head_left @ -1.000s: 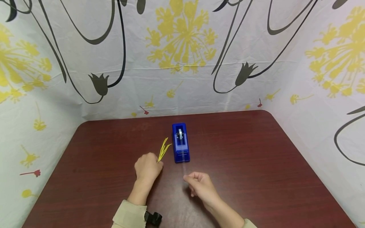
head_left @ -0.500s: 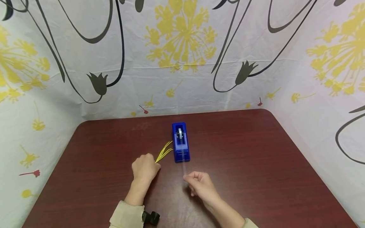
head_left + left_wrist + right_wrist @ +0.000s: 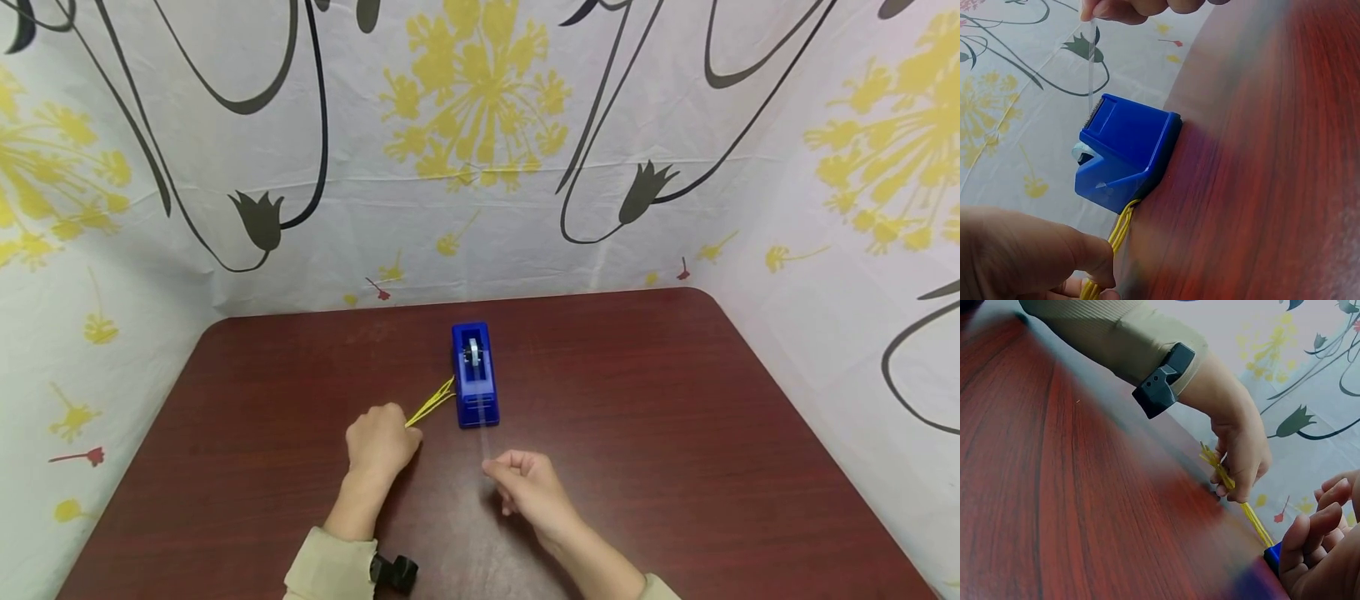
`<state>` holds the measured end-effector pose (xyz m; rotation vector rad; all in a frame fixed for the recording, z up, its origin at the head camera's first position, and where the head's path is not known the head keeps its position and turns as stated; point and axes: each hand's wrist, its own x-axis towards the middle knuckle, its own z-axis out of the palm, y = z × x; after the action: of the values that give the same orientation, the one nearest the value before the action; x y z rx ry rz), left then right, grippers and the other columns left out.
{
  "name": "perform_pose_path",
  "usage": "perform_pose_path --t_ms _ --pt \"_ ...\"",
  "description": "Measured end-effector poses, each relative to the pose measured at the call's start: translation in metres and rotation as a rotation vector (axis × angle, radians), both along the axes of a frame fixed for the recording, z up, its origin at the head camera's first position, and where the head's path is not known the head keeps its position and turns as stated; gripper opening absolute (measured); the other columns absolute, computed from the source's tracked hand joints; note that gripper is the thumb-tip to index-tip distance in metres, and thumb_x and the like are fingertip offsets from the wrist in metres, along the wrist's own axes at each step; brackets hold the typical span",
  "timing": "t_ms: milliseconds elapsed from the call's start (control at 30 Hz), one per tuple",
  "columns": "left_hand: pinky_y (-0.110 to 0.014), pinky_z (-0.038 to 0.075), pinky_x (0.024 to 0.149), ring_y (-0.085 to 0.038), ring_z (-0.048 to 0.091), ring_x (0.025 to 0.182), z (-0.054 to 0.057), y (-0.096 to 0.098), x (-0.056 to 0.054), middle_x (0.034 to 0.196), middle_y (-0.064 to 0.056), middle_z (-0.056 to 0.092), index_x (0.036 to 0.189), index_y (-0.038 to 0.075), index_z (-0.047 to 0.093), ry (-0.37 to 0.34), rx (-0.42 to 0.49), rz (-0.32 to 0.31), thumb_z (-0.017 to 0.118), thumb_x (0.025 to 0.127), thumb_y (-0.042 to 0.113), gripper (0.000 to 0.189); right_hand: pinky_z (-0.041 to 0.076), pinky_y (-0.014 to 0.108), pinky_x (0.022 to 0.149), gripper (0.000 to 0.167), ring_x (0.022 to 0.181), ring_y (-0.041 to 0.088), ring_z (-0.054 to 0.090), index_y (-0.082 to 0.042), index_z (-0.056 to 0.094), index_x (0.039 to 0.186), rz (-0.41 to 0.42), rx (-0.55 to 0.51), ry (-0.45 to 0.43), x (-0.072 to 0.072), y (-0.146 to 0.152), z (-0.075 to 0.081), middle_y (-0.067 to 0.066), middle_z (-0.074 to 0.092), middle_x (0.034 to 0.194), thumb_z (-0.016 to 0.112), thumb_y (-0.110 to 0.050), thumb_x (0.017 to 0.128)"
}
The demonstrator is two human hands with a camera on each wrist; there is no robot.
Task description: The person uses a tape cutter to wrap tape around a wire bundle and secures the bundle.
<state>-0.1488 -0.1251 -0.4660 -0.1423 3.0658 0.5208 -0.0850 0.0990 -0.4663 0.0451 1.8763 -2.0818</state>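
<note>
A blue tape dispenser point(image 3: 476, 375) stands on the table with a small roll inside. From its front, a strip of clear tape point(image 3: 484, 443) is stretched toward me. My right hand point(image 3: 531, 492) pinches the tape's free end between thumb and index finger. To the left, my left hand point(image 3: 381, 446) grips a bundle of thin yellow strands point(image 3: 431, 404), like wires or cords. The far ends of the strands touch the dispenser's left side, as the left wrist view shows the strands point(image 3: 1124, 225) against its base. Loose ends point(image 3: 1207, 453) stick out behind the left hand in the right wrist view.
The dark red-brown wooden table point(image 3: 637, 400) has rounded far corners. A white cloth point(image 3: 510, 242) with yellow and grey flower prints hangs along the back and both sides. A black wrist camera point(image 3: 395, 573) sits at my left sleeve.
My left hand has shifted slightly left. The yellow strands have swung right and down, drawn closer together, and now meet the dispenser's side. My right hand and the tape have stayed put.
</note>
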Motion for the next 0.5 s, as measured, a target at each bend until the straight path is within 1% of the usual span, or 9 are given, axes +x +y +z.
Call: perform_pose_path --t_ms 100,167,267,333,433,500 --pt "-0.034 0.031 0.047 -0.017 0.034 0.051 -0.0005 -0.0017 0.0002 0.054 0.003 0.031 0.052 0.017 0.037 -0.005 0.028 0.001 0.07 0.083 0.019 0.045 0.044 0.02 0.05 0.019 0.045 0.005 0.037 -0.002 0.061 0.079 0.003 -0.004 0.0 0.0002 0.0001 0.0011 -0.004 0.045 0.055 0.067 -0.011 0.095" --pt "-0.034 0.03 0.047 -0.017 0.035 0.051 -0.0006 -0.0029 0.0004 0.053 0.003 0.033 0.052 0.017 0.04 -0.007 0.049 -0.004 0.071 0.084 0.018 0.044 0.043 0.02 0.05 0.02 0.045 0.005 0.037 -0.001 0.061 0.079 0.005 -0.005 -0.001 0.0006 0.0003 0.0017 -0.005 0.045 0.055 0.067 -0.011 0.095" --pt "-0.036 0.035 0.049 -0.018 0.042 0.053 -0.0008 -0.0046 0.0005 0.055 0.002 0.042 0.053 0.016 0.05 0.003 0.069 -0.02 0.071 0.085 0.017 0.038 0.043 0.02 0.05 0.02 0.045 0.004 0.036 -0.001 0.061 0.079 0.006 -0.007 -0.001 0.0009 0.001 0.0016 -0.006 0.045 0.054 0.067 -0.011 0.095" --pt "-0.036 0.038 0.051 -0.018 0.047 0.055 -0.0001 -0.005 0.0013 0.057 0.003 0.048 0.056 0.017 0.056 0.006 0.084 -0.028 0.072 0.088 0.017 0.036 0.043 0.02 0.05 0.02 0.045 0.004 0.036 0.0 0.061 0.08 0.006 -0.007 0.0 0.0011 0.0013 0.0014 -0.006 0.045 0.055 0.067 -0.011 0.095" --pt "-0.034 0.037 0.051 -0.016 0.044 0.054 0.0005 -0.0055 0.0028 0.055 0.005 0.044 0.055 0.018 0.054 0.012 0.113 -0.027 0.073 0.092 0.021 0.042 0.043 0.02 0.05 0.019 0.045 0.004 0.037 0.0 0.061 0.081 0.006 -0.011 -0.001 0.0008 0.0012 0.001 -0.006 0.046 0.055 0.067 -0.012 0.095" --pt "-0.031 0.033 0.049 -0.014 0.037 0.051 0.0011 -0.0058 0.0044 0.052 0.007 0.036 0.052 0.019 0.048 0.02 0.136 -0.023 0.074 0.093 0.023 0.049 0.043 0.02 0.05 0.02 0.045 0.004 0.037 0.001 0.061 0.082 0.004 -0.013 -0.003 0.0007 0.001 0.0011 -0.006 0.045 0.055 0.067 -0.012 0.096"
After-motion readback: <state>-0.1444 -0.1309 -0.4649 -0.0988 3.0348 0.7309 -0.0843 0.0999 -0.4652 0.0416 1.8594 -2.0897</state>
